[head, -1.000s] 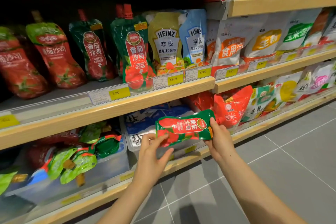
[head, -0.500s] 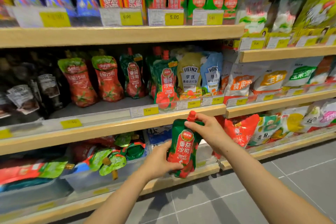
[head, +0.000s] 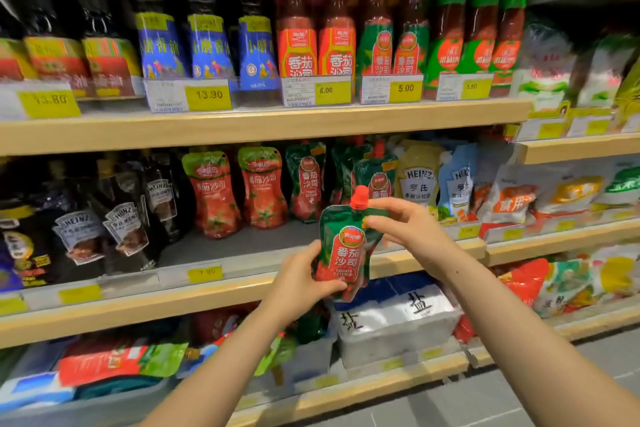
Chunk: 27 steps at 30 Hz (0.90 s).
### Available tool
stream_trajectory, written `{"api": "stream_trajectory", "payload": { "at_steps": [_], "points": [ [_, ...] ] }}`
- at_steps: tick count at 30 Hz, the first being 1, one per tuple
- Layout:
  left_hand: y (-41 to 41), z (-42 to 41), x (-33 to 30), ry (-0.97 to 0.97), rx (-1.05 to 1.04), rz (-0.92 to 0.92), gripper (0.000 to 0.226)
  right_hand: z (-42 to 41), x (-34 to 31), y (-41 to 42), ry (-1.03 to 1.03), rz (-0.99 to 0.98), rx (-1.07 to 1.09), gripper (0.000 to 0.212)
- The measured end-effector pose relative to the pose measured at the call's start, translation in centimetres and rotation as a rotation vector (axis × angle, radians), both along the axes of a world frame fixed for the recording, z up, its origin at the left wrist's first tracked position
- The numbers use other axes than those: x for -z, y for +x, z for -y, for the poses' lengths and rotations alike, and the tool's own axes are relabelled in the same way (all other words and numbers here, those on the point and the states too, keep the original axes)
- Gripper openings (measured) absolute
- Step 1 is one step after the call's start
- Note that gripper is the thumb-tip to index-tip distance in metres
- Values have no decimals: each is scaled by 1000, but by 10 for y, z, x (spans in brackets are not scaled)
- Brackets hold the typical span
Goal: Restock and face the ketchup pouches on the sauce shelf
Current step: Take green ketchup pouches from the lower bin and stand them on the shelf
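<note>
I hold a green-and-red ketchup pouch [head: 344, 250] with a red cap upright in front of the middle shelf [head: 242, 291]. My left hand [head: 299, 282] grips its lower left edge. My right hand [head: 408, 230] pinches its top right corner by the spout. Behind it on the shelf stand matching green ketchup pouches [head: 306, 180] and one more [head: 375, 177] partly hidden by the held pouch. Two red ketchup pouches [head: 239, 189] with green tops stand to the left. A bare gap of shelf lies in front of them.
Dark Heinz pouches [head: 114, 218] stand at the left, yellow and blue Heinz pouches [head: 436, 180] at the right. Sauce bottles [head: 318, 21] line the top shelf. A bin of loose pouches [head: 114, 362] and salt packs [head: 391, 315] fill the bottom shelf. Grey floor lies at lower right.
The pouch went from lying sideways low by the bottom shelf to upright and raised to the middle shelf's front edge. The view tilted upward, showing the top shelf.
</note>
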<state>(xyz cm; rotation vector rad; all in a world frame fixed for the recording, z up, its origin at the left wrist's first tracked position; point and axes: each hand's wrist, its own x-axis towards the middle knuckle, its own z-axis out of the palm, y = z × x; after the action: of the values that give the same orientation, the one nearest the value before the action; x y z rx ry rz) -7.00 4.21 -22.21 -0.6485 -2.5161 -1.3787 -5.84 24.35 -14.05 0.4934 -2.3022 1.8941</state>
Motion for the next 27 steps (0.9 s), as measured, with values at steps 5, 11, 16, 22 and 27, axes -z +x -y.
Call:
{"api": "stream_trajectory", "payload": {
  "at_steps": [5, 11, 16, 22, 27],
  "points": [
    [-26, 5, -41, 46, -86, -187, 54, -13, -3, -9, -28, -44, 34, 18],
    [-63, 5, -38, 23, -253, -128, 43, -44, 44, -25, 349, -175, 381, 20],
    [-84, 6, -25, 41, -270, 64, 69, -51, 83, -39, 609, -295, 416, 27],
    [-89, 9, -27, -29, -251, 199, 64, -45, 94, -53, 677, -351, 552, 23],
    [-76, -6, -23, -210, -536, 91, 63, -44, 99, -52, 665, -387, 574, 20]
  ]
}}
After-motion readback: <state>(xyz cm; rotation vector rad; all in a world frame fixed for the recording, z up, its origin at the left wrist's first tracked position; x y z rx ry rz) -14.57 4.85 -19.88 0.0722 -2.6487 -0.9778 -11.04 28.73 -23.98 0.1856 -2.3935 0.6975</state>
